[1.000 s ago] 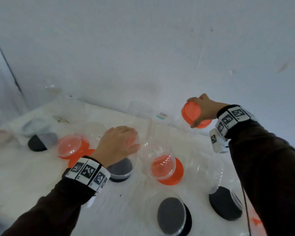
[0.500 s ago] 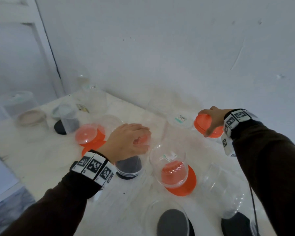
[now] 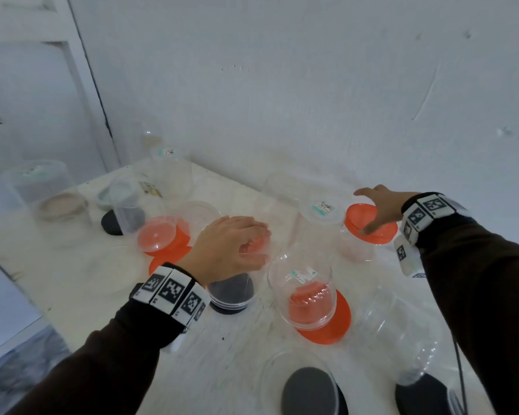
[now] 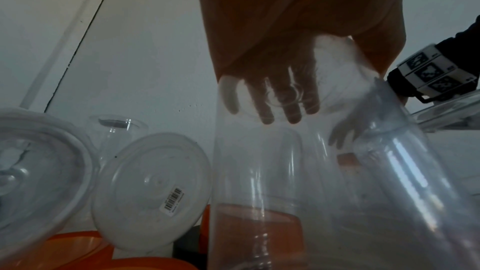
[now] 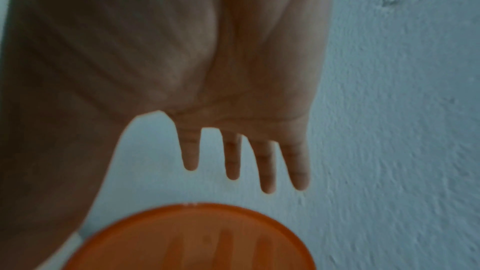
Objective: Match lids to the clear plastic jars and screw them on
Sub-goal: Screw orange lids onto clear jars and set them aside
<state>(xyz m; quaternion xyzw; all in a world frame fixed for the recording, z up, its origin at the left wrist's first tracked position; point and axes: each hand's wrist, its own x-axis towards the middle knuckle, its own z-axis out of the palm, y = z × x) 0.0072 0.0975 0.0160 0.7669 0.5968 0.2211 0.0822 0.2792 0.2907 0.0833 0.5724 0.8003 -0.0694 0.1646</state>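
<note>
1. An orange lid (image 3: pixel 369 224) sits on the mouth of a clear jar (image 3: pixel 354 247) near the back wall, apparently a matched pair set together for screwing; whether the threads have caught cannot be told.
2. The right hand (image 3: pixel 381 206) hovers at the lid's far side with fingers (image 5: pixel 267 163) spread and straight. The wrist view shows clear space between them and the lid, and it holds nothing.
3. Left of that lidded jar, the left hand (image 3: pixel 231 247) curls over the upturned base of an inverted clear jar (image 3: pixel 237 283), fingertips (image 4: pixel 265 110) pressed on its clear bottom, probably to steady or lift it. That jar stands on a black lid (image 3: pixel 231 295).
4. Nearer the camera than the lidded jar, another inverted jar (image 3: pixel 303 289) rests on an orange lid (image 3: pixel 327 322); the pieces seem stored mouth-down on loose lids.
5. Further left of the lidded jar, more upturned jars and orange lids crowd the white table (image 3: pixel 87 295), with black lids nearest the camera, so much matching remains.
</note>
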